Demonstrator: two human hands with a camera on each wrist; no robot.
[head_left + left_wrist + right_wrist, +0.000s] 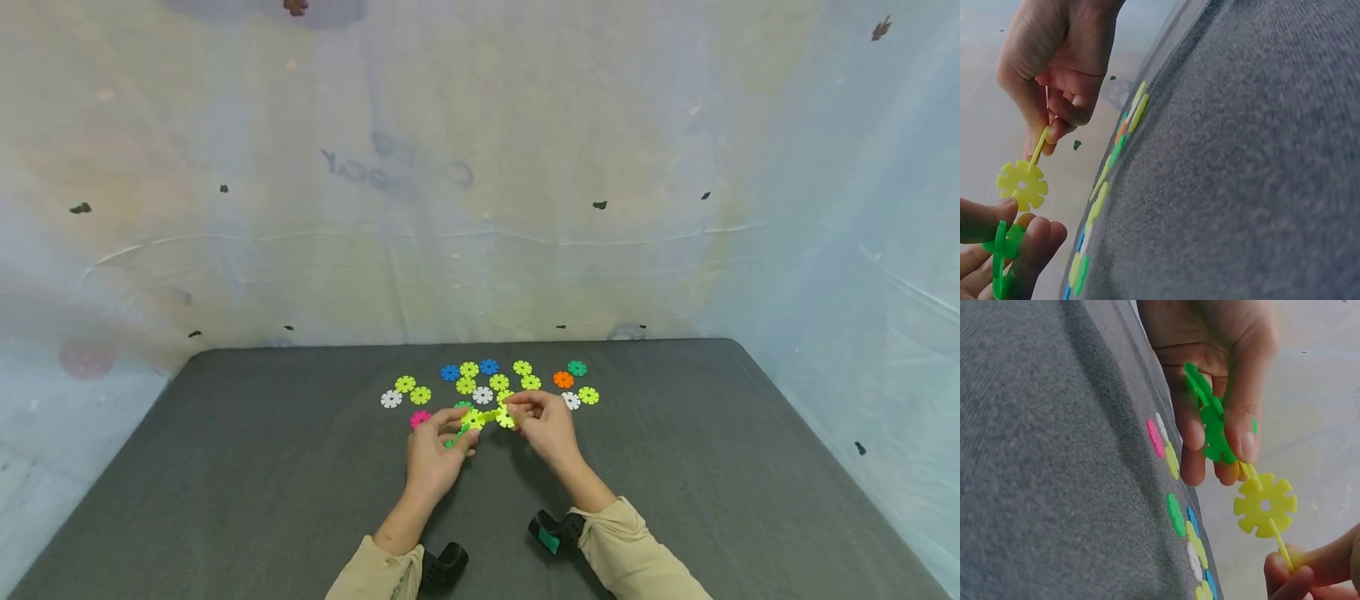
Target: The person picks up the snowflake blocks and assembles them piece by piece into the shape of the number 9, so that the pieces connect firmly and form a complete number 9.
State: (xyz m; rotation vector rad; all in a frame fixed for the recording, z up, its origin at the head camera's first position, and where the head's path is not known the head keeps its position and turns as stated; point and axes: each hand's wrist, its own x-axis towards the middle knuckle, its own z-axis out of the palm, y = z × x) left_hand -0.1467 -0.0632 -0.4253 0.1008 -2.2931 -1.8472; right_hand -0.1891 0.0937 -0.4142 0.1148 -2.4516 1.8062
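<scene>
Together, left hand (435,458) and right hand (549,429) in pinch grips on linked discs (1278,506) (green, yellow)

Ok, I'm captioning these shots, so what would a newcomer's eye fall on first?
Probably the linked yellow discs held above the table between the left hand, which also holds green ones, and the right hand. Next, the scatter of bright loose discs lying beyond the hands, with a single orange one toward the right and a pink one just past the left hand.
</scene>
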